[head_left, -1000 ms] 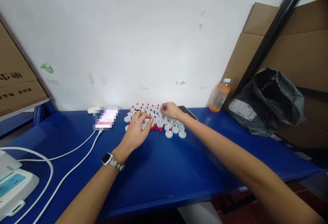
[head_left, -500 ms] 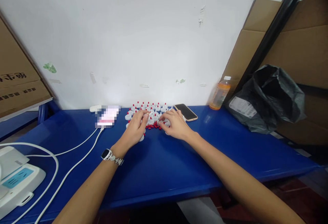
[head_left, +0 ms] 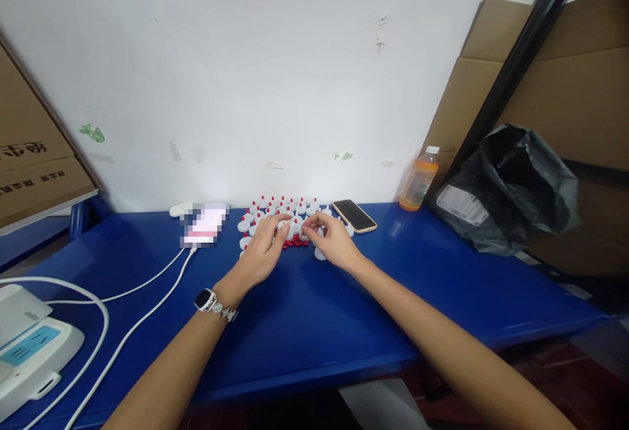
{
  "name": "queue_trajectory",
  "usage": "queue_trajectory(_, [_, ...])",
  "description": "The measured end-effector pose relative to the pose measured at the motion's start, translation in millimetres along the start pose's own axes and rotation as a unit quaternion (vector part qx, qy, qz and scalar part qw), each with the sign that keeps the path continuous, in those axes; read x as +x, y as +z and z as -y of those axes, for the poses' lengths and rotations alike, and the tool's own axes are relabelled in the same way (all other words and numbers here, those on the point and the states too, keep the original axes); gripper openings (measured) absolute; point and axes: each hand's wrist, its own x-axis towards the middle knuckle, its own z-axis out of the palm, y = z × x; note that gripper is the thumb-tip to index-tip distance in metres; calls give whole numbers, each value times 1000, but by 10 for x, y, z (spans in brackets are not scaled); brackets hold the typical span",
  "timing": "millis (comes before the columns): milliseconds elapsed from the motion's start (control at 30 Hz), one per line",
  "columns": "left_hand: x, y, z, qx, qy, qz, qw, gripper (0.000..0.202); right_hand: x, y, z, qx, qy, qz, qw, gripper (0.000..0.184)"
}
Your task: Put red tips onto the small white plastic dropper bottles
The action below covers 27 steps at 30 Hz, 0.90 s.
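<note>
My left hand [head_left: 263, 250] is at the near left of a cluster of white nozzle caps [head_left: 244, 225], its thumb and fingers curled around the edge of a white cap, partly hidden. Facing it, my right hand [head_left: 334, 241] has thumb and forefinger pinched together close to that cap. Whatever sits in the pinch is too small to make out. Many caps in the cluster stand upright with red tips. Loose small red tips [head_left: 289, 244] lie on the table between my hands. White caps without red tips [head_left: 320, 254] are beside and under my right hand.
A dark-screened phone [head_left: 354, 215] lies behind my right hand. A lit phone [head_left: 204, 225] with white cables [head_left: 147, 312] is at left, near a white power strip [head_left: 44, 358]. An orange drink bottle [head_left: 419, 181] and a black plastic bag [head_left: 506, 194] stand right on the blue table [head_left: 304, 332].
My right thumb and forefinger have come together into a pinch and moved slightly left. My left fingers have shifted a little around the caps. The whole view has moved slightly.
</note>
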Motion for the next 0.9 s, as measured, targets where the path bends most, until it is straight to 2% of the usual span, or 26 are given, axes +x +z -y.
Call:
queue_trajectory(100, [-1,33,-21,4,9,3,1000,40,26,87,48,200,81,-54,975,30])
queue_trajectory(233, [-7,82,-63,11,30,-3,999,38,25,193,120,296,122,-97,942,36])
queue_trajectory(400, [-19,102,-88,3,43,-8,999,40,3,244,173,322,110,-138,930,41])
queue_trajectory(567, [-44,116,-145,-26,32,-14,999,40,-10,263,222,391,98,-115,908,44])
queue_trajectory(767, [-68,184,-308,-86,-16,-88,992,44,-48,291,369,411,86,-109,901,41])
queue_trajectory(900, [-79,281,-254,-112,-73,-120,984,51,-70,325,445,387,62,-138,909,38])
